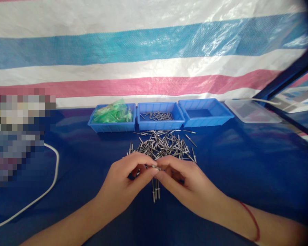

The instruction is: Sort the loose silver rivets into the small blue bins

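Bare forearms [77, 222] rise from the frame's lower corners, a red band [254, 220] on the right. Low centre, left hand [120, 177] and right hand [192, 177] jointly pinch a small metal piece [156, 167], each grip narrow. Loose rivets [164, 145] lie heaped mid-frame, below three blue bins [160, 125].

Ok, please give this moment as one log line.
left hand: pinching metal part | right hand: same | rivets: loose pile, mostly beyond hands | middle bin: more rivets | left bin: green plastic
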The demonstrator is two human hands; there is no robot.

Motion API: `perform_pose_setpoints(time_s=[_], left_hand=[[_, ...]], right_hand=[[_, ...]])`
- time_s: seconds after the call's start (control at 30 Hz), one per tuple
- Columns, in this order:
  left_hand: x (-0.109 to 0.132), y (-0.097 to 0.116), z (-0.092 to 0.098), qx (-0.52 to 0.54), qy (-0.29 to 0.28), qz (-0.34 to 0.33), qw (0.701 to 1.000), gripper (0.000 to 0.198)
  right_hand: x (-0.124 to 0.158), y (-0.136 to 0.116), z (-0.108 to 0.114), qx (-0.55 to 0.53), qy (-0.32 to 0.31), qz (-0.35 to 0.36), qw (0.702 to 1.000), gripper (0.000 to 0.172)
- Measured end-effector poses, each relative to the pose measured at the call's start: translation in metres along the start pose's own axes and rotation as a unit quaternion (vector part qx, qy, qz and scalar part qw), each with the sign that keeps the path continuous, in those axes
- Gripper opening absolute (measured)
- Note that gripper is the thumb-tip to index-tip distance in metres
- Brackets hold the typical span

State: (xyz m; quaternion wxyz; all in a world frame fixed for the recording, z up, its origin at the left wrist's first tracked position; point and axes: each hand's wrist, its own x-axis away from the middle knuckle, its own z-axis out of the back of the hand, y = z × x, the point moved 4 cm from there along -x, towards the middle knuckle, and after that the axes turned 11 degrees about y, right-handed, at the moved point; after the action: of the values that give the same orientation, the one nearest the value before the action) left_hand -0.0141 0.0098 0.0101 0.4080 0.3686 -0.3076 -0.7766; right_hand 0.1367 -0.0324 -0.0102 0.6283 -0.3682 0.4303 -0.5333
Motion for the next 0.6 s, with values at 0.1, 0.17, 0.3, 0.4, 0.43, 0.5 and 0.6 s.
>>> perform_pose_setpoints(time_s=[0.1,0.17,0.3,0.4,0.43,0.5,0.6], left_hand=[[-0.001,0.001,0.001,-0.001,0.003,-0.015,1.000,0.011],[-0.001,0.002,0.003,0.000,0.008,-0.037,0.999,0.010],[-0.002,0.005,0.005,-0.002,0.021,-0.081,0.996,0.009],[-0.002,0.006,0.006,-0.007,0.022,-0.095,0.995,0.009],[-0.002,0.006,0.005,-0.009,0.017,-0.097,0.995,0.009],[-0.002,0.005,0.003,-0.019,0.000,-0.100,0.995,0.009],[-0.002,0.002,0.002,-0.049,-0.005,-0.095,0.994,0.015]], right_hand=[[-0.001,0.001,0.001,-0.011,0.012,0.001,1.000,0.013],[-0.003,0.002,0.002,-0.013,0.033,0.007,0.999,0.012],[-0.004,0.003,0.007,-0.017,0.071,0.029,0.997,0.013],[-0.003,-0.001,0.010,-0.020,0.087,0.049,0.995,0.012],[-0.002,-0.003,0.011,-0.018,0.089,0.060,0.994,0.012],[0.000,-0.008,0.014,0.002,0.091,0.093,0.991,0.010],[-0.002,-0.021,0.024,0.069,0.122,0.189,0.972,0.005]])
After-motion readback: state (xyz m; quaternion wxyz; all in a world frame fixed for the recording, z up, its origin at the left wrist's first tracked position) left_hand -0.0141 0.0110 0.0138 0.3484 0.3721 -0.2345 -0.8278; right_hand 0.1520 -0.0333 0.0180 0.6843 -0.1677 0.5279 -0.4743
